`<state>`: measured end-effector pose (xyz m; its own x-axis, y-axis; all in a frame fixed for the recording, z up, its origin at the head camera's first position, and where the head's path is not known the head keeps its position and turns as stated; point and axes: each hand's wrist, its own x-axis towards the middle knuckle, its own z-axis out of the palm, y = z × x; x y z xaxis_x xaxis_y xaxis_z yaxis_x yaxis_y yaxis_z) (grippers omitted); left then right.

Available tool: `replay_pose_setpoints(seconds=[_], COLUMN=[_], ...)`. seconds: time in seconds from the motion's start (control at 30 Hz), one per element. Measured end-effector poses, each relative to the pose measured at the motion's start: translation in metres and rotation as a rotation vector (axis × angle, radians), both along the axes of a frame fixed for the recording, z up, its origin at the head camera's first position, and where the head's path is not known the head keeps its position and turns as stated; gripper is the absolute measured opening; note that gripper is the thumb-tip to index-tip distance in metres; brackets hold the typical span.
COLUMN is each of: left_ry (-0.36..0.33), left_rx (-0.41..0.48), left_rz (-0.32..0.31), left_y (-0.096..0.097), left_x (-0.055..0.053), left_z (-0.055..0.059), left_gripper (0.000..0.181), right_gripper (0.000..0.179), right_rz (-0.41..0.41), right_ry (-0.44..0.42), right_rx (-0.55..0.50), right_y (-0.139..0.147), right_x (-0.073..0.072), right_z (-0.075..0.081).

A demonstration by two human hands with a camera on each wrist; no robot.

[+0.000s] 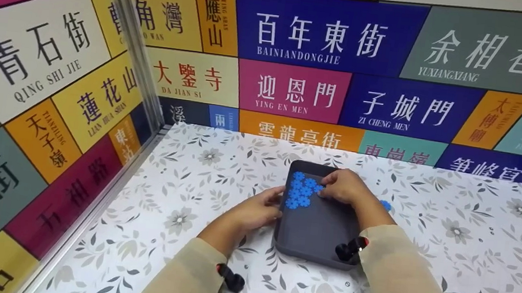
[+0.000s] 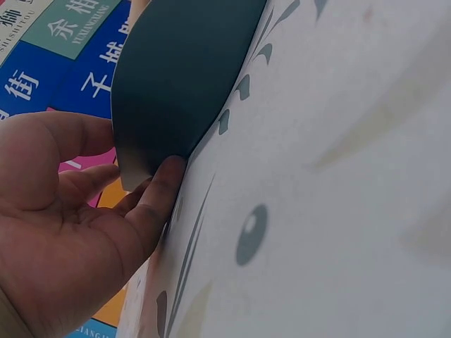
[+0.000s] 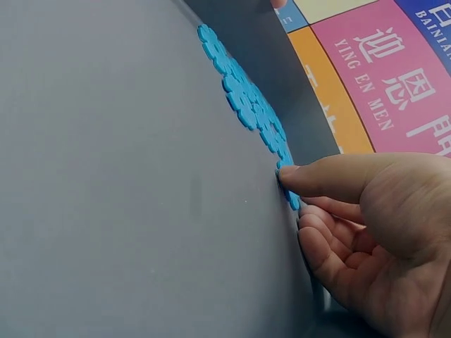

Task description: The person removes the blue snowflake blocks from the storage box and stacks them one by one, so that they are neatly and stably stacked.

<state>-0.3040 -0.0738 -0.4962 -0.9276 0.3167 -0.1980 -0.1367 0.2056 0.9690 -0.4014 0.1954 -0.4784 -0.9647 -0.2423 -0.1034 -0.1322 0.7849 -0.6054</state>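
A dark grey rectangular tray (image 1: 313,231) lies on the table, with several flat blue flower-shaped pieces (image 1: 296,190) grouped in its far left part. My left hand (image 1: 257,210) holds the tray's left side; the left wrist view has the thumb at the rim and a finger low on the outer wall (image 2: 176,77). Inside the tray, my right hand (image 1: 345,188) pinches a blue flower piece (image 3: 292,200) between thumb and fingers, at the right edge of the group. The fingers partly hide that piece.
Beyond the tray's right side, more blue (image 1: 385,205) shows partly behind the right forearm. A floral-patterned cloth (image 1: 229,162) covers the table. Panels with coloured street-name signs (image 1: 328,31) stand behind the table and at its left.
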Motion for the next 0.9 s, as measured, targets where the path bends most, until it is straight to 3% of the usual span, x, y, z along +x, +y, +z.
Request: replay_pose_setpoints(seconds=[0.3, 0.47, 0.77, 0.9], left_ry=[-0.002, -0.001, -0.016, -0.013], left_rx=[-0.013, -0.023, 0.067, 0.062], left_rz=[0.008, 0.008, -0.011, -0.014], left_y=[-0.0003, -0.0002, 0.0004, 0.0002], left_x=[0.0006, 0.0010, 0.0009, 0.0009], left_z=[0.0008, 0.0019, -0.0005, 0.0000], left_gripper=[0.078, 0.079, 0.079, 0.080], right_gripper=[0.035, 0.040, 0.041, 0.040], right_rz=[0.006, 0.010, 0.033, 0.018], right_ry=[0.001, 0.004, 0.024, 0.015], right_rx=[0.034, 0.020, 0.032, 0.003], right_y=[-0.0008, -0.0007, -0.0008, -0.0008], right_x=[0.0000, 0.0014, -0.0001, 0.0006], right_z=[0.0001, 0.0012, -0.0011, -0.0021])
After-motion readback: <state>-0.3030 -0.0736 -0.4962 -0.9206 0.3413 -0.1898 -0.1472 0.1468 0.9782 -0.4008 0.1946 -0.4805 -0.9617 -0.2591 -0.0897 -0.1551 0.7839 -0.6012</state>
